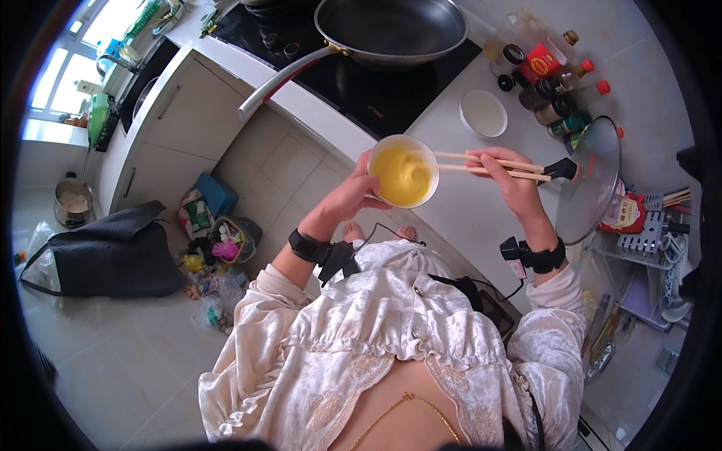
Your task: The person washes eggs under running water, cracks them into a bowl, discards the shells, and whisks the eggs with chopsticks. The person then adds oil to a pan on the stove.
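My left hand (pixel 355 194) grips a white bowl (pixel 435 179) by its left side, near the counter's front edge. Yellow liquid, which looks like beaten egg (pixel 399 180), swirls in the bowl. My right hand (pixel 505 177) holds a pair of wooden chopsticks (pixel 522 171), whose blurred tips reach into the liquid. A second white bowl (pixel 484 114), with pale contents I cannot make out, stands on the counter beyond my right hand. Farther forward, a large frying pan (pixel 392 28) sits on the black cooktop (pixel 366 96), its long metal handle pointing to the left.
Several seasoning bottles (pixel 555 93) stand at the back right. A glass pan lid (pixel 589 180) is tilted upright right of my right hand, near a perforated metal utensil holder (pixel 640 239). On the floor at left are a filled bin (pixel 248 239), loose bags and a black bag (pixel 113 253).
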`<state>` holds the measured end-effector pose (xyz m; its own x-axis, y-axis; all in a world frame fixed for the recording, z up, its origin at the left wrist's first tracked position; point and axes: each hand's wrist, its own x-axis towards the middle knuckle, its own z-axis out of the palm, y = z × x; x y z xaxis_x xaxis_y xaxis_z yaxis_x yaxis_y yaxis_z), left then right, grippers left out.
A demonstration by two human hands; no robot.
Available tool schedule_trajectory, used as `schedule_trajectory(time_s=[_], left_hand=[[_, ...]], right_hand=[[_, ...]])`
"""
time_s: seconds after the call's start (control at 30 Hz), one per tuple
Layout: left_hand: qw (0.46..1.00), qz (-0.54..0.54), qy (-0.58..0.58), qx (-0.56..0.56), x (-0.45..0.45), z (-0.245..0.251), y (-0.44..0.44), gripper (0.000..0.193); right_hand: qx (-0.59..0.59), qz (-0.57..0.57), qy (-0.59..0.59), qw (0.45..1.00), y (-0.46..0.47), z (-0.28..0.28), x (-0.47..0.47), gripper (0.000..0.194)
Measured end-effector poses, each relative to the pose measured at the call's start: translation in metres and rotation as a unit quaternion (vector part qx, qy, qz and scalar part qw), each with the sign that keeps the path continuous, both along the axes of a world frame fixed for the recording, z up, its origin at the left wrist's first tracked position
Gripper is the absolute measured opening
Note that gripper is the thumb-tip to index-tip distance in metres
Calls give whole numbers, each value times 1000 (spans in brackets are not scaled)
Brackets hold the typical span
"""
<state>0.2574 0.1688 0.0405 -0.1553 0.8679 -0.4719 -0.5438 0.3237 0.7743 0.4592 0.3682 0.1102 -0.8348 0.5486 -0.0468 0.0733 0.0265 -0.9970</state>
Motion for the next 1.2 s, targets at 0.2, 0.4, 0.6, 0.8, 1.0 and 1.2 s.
schedule_trajectory(time_s=[0.2, 0.4, 0.6, 0.8, 1.0, 1.2], left_hand=[[1000, 1, 1, 0, 0, -1, 2, 61], [1000, -5, -3, 13, -1, -6, 3, 61], [1000, -14, 2, 6, 1, -8, 4, 60], [1000, -8, 6, 11, 2, -9, 5, 59], [1000, -4, 6, 0, 4, -11, 8, 59], [1000, 0, 4, 16, 4, -7, 11, 59]], right_hand=[[-33, -5, -5, 999, 3, -1, 0, 21], [-10, 28, -37, 999, 5, -7, -1, 23], [-45, -2, 11, 999, 6, -9, -3, 24], [-10, 44, -39, 998, 5, -8, -1, 24], [-31, 70, -54, 996, 5, -9, -2, 26], [-20, 69, -48, 996, 3, -7, 0, 27]])
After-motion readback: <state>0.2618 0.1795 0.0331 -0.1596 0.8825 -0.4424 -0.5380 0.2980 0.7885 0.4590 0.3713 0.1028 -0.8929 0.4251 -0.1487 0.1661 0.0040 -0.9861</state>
